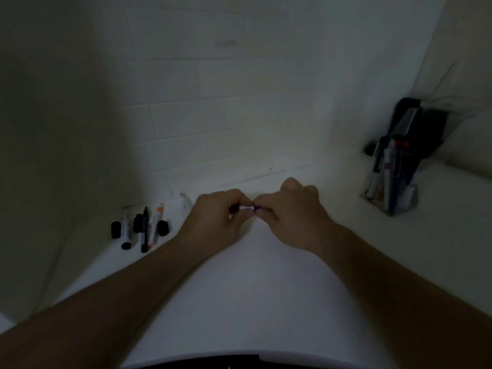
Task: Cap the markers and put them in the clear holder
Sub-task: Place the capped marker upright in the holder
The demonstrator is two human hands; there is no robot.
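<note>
At the centre of the frame we see the left hand [221, 213] and the right hand [288, 209] brought together above the white counter [239, 288], fingertips nearly touching. Between them sits a marker [249, 208], of which only a short white stretch shows. The left grip is curled narrowly around the marker's barrel. The right grip pinches a small blue cap [257, 208] right at the marker's end; we cannot tell whether the cap is fully seated. Both forearms run in from the bottom corners of the frame.

At the left of the frame, near the counter's back edge, lies a loose group of markers [145, 227]: a white one with a dark blue end, a slim black one, and a white one with an orange tip, all roughly side by side and pointing toward the wall. Three black caps [163, 227] lie among them, separate from the barrels. Another white marker [185, 204] lies just left of the left hand, partly hidden by it.

At the right of the frame stands the clear holder [399, 201], well apart from the hands, with several markers upright or leaning inside it. Behind it leans a dark object [423, 129] we cannot identify. A white tiled wall [226, 115] fills the upper part of the frame; the light is dim.
</note>
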